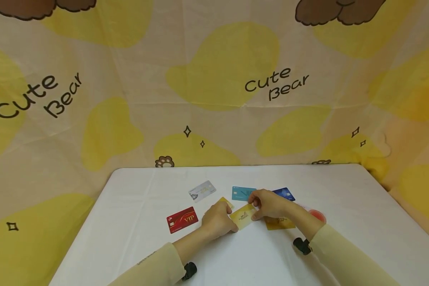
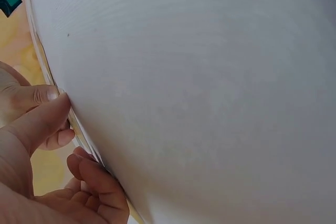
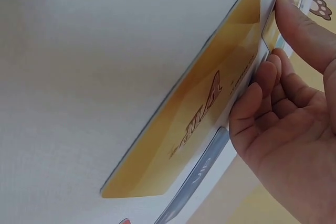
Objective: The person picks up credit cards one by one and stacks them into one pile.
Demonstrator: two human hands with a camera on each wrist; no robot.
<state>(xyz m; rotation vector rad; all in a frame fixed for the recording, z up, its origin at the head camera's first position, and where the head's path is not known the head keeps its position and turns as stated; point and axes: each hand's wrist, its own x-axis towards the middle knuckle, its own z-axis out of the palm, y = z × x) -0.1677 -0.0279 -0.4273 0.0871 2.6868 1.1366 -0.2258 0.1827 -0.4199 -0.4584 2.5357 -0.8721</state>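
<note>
Has a red VIP card (image 1: 182, 219) nearest the left edge of the tabletop (image 1: 121, 226). Pinches the left side of a pale gold card (image 1: 242, 217) with the left hand (image 1: 218, 221), midway between the tabletop's left and right edges, near another gold card (image 1: 227, 201). Grips the opposite side with the right hand (image 1: 270, 203), thumb against curled fingers, beside a darker gold card (image 1: 280, 225). Cannot tell whether raised off the tabletop. Best to pinch only the rims, match pressure between 2 hands, and avoid dragging either neighbouring card.
</note>
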